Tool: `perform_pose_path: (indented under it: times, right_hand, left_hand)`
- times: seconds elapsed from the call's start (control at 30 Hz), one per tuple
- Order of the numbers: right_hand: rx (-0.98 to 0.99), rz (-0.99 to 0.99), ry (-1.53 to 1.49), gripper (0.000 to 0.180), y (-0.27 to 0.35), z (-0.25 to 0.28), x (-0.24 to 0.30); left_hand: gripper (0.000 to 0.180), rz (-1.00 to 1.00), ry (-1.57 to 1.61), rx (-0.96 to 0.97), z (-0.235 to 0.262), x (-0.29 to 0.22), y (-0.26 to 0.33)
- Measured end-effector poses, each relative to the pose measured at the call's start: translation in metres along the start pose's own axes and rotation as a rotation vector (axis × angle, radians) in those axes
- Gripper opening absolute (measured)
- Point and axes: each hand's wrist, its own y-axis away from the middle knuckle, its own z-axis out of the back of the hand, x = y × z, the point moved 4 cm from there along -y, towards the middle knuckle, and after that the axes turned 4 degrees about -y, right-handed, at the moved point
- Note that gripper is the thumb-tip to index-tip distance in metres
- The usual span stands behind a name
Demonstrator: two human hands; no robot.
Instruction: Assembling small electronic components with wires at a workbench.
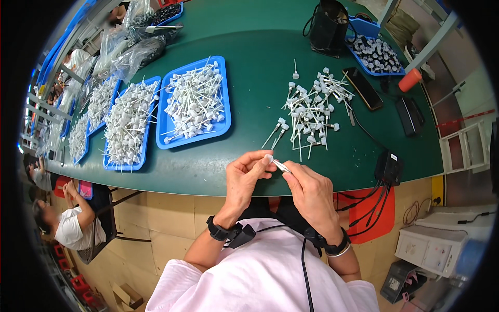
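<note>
Near the table's front edge, my left hand (249,172) pinches the head of a small white plastic piece (268,158) between thumb and fingertips. To its right, my right hand (312,190) is closed on the slim whitish stem end that points toward it. Whether that stem is one part or two is too small to tell. Just beyond my hands lies a loose pile of similar white-headed pieces with thin stems (312,112). A couple of them (281,125) lie apart at the pile's near left side.
To the left, blue trays (226,112) hold heaps of white stemmed pieces, with plastic bags (138,52) behind. A phone (363,88), black bag (327,28), blue tray of black-and-white parts (403,72) and cabled black box (389,167) are right. Another person (78,226) sits far left.
</note>
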Motion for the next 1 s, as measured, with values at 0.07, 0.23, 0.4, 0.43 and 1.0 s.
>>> perform_pose_path:
  times: [0.07,0.23,0.4,0.43,1.0]
  right_hand:
    - [0.003,0.017,0.079,0.018,-0.002,0.0,0.003]
    - [-0.008,0.055,0.142,0.017,-0.005,-0.002,0.006]
    - [0.014,0.044,0.185,0.014,-0.006,-0.005,0.007]
    - [0.022,0.032,0.187,0.014,-0.006,-0.005,0.008]
    - [-0.054,0.047,0.184,0.013,-0.004,0.018,0.015]
  left_hand:
    - [0.026,0.012,0.001,0.005,-0.001,-0.001,0.001]
    - [0.027,-0.025,0.008,0.015,-0.001,0.002,0.002]
    - [0.025,-0.043,-0.026,-0.007,-0.001,0.002,0.002]
    - [0.025,-0.047,-0.038,-0.012,-0.001,0.003,0.002]
    - [0.02,-0.548,-0.675,-0.405,0.048,-0.064,-0.013]
